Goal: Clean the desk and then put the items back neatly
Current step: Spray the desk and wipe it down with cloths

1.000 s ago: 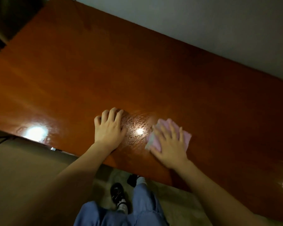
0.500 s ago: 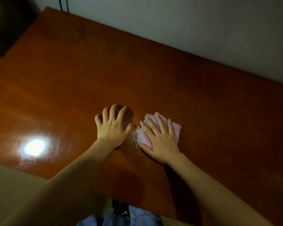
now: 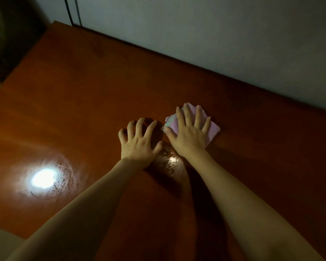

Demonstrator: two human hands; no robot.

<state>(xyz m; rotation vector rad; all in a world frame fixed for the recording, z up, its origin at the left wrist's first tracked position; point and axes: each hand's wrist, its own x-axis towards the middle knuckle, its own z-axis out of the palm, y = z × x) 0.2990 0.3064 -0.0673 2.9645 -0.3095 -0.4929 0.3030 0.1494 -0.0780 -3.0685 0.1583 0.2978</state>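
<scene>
Two hands on desk [image 3: 83, 95]. Right hand [image 3: 189, 137]: fingers straight and spread, pressing flat on folded pink cloth [image 3: 213, 131], cloth directly beneath palm, mid-desk. Left hand [image 3: 139, 143]: just beside, fingers arched, tips braced on bare wood, holding nothing. Unwiped surface lies ahead toward wall [image 3: 215, 34]; right hand likely pushes that way.

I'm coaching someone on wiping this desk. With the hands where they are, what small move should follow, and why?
Probably push the folded pink cloth farther toward the grey wall. The right hand presses flat on it, fingers spread, and a broad strip of glossy reddish-brown wooden desk lies beyond it, while smear marks show near the wrists. The left hand rests on the wood beside it, bracing.
</scene>
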